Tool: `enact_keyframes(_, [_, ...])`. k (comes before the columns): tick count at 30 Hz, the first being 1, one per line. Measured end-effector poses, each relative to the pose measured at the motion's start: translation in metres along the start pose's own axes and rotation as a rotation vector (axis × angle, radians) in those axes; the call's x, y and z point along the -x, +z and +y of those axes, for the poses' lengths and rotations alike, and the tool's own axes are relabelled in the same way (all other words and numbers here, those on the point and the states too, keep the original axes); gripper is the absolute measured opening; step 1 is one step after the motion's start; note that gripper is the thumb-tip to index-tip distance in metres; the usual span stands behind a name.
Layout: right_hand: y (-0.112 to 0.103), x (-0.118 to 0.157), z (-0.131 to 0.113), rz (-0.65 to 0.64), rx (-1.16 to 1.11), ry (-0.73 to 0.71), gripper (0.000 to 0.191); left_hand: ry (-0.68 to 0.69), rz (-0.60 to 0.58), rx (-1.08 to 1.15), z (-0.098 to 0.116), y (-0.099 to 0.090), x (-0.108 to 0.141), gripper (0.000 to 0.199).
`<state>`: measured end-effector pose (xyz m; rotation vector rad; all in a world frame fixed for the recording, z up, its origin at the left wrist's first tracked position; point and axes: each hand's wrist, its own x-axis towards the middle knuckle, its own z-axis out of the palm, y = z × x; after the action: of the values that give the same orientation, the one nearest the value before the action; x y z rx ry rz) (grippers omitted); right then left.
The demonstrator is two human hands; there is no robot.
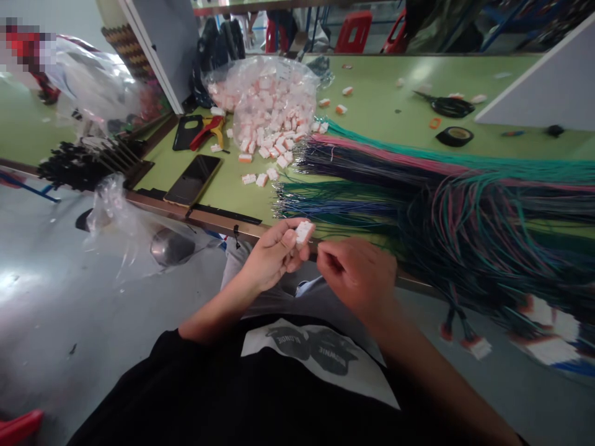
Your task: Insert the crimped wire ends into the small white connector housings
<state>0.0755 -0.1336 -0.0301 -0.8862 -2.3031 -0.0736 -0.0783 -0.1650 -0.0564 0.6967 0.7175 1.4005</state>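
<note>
Between the thumb and fingers of my left hand [272, 257] is a small white and orange connector housing [304, 232], held at the table's front edge. My right hand [360, 272] is just to its right, curled closed and a little blurred; whatever its fingertips pinch is hidden. Beyond my hands lie bundles of loose wires [372, 207] in green, blue, black and pink, their metal-tipped ends pointing left. A clear plastic bag [269, 93] spills many more white and orange housings [261, 179] onto the green tabletop.
Left of the bag are a phone [193, 179], a phone case [186, 132] and red-yellow pliers [207, 132]. Scissors [446, 104] and black tape [454, 136] lie at the back right. Finished wire ends with connectors [476, 344] hang over the front edge. A white panel [543, 80] stands right.
</note>
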Motion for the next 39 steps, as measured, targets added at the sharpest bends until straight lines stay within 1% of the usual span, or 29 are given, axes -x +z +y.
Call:
enact_keyframes(6, [0.003, 0.002, 0.002, 0.093, -0.019, -0.09, 0.033, -0.028, -0.063, 0.031, -0.001, 0.005, 0.001, 0.049])
enact_keyframes(8, [0.006, 0.005, 0.0, 0.089, -0.03, -0.101, 0.032, -0.051, -0.069, 0.03, -0.002, 0.005, 0.001, 0.048])
enact_keyframes(10, [0.008, 0.008, -0.001, 0.038, -0.068, -0.069, 0.031, -0.068, -0.067, 0.03, -0.004, 0.004, 0.002, 0.047])
enact_keyframes(13, [0.005, 0.006, 0.005, -0.13, -0.177, 0.05, 0.028, -0.101, -0.06, 0.037, -0.004, -0.001, 0.002, 0.044])
enact_keyframes(15, [-0.001, 0.0, 0.018, -0.229, -0.308, 0.101, 0.023, -0.124, -0.082, 0.048, -0.002, -0.007, 0.003, 0.04])
enact_keyframes(17, [-0.006, -0.008, 0.036, -0.233, -0.368, 0.144, 0.02, -0.126, -0.103, 0.059, 0.0, -0.013, 0.003, 0.037])
enact_keyframes(19, [-0.004, -0.016, 0.054, -0.203, -0.249, 0.193, 0.018, -0.119, -0.105, 0.048, 0.002, -0.019, 0.004, 0.035])
enact_keyframes(20, [-0.001, -0.019, 0.062, -0.222, -0.15, 0.202, 0.017, -0.12, -0.106, 0.034, 0.003, -0.021, 0.004, 0.035])
enact_keyframes(22, [0.008, -0.022, 0.072, -0.321, 0.023, 0.185, 0.016, -0.136, -0.114, -0.001, 0.002, -0.024, 0.004, 0.033])
enact_keyframes(23, [0.013, -0.022, 0.075, -0.355, 0.07, 0.176, 0.016, -0.141, -0.117, -0.011, 0.001, -0.025, 0.004, 0.033])
enact_keyframes(24, [0.015, -0.022, 0.078, -0.359, 0.087, 0.181, 0.018, -0.141, -0.114, -0.015, 0.0, -0.026, 0.003, 0.032])
enact_keyframes(25, [0.017, -0.021, 0.079, -0.319, 0.078, 0.207, 0.02, -0.136, -0.102, -0.011, 0.0, -0.026, 0.003, 0.031])
enact_keyframes(26, [0.017, -0.019, 0.08, -0.242, 0.048, 0.257, 0.02, -0.128, -0.083, -0.001, -0.001, -0.027, 0.002, 0.03])
enact_keyframes(29, [0.011, -0.013, 0.076, 0.036, -0.135, 0.488, 0.018, -0.108, -0.01, 0.041, 0.0, -0.027, -0.001, 0.029])
enact_keyframes(30, [0.009, -0.012, 0.072, 0.08, -0.209, 0.537, 0.018, -0.109, 0.015, 0.048, 0.001, -0.026, -0.002, 0.028])
enact_keyframes(31, [0.007, -0.012, 0.067, 0.084, -0.276, 0.548, 0.018, -0.112, 0.038, 0.051, 0.001, -0.025, -0.003, 0.028])
enact_keyframes(32, [0.005, -0.012, 0.059, 0.052, -0.329, 0.515, 0.018, -0.118, 0.059, 0.05, 0.002, -0.024, -0.004, 0.027])
enact_keyframes(33, [0.004, -0.013, 0.05, 0.002, -0.367, 0.443, 0.017, -0.125, 0.078, 0.046, 0.002, -0.023, -0.005, 0.027])
enact_keyframes(35, [0.002, -0.016, 0.032, -0.103, -0.421, 0.243, 0.017, -0.136, 0.101, 0.036, 0.003, -0.019, -0.006, 0.027])
enact_keyframes(37, [0.0, -0.02, 0.018, -0.159, -0.5, 0.078, 0.02, -0.139, 0.1, 0.031, 0.003, -0.016, -0.005, 0.025])
enact_keyframes(38, [-0.001, -0.022, 0.013, -0.171, -0.547, 0.04, 0.02, -0.134, 0.09, 0.031, 0.004, -0.015, -0.005, 0.024])
enact_keyframes(39, [-0.003, -0.023, 0.01, -0.175, -0.588, 0.041, 0.02, -0.127, 0.075, 0.033, 0.004, -0.014, -0.004, 0.024])
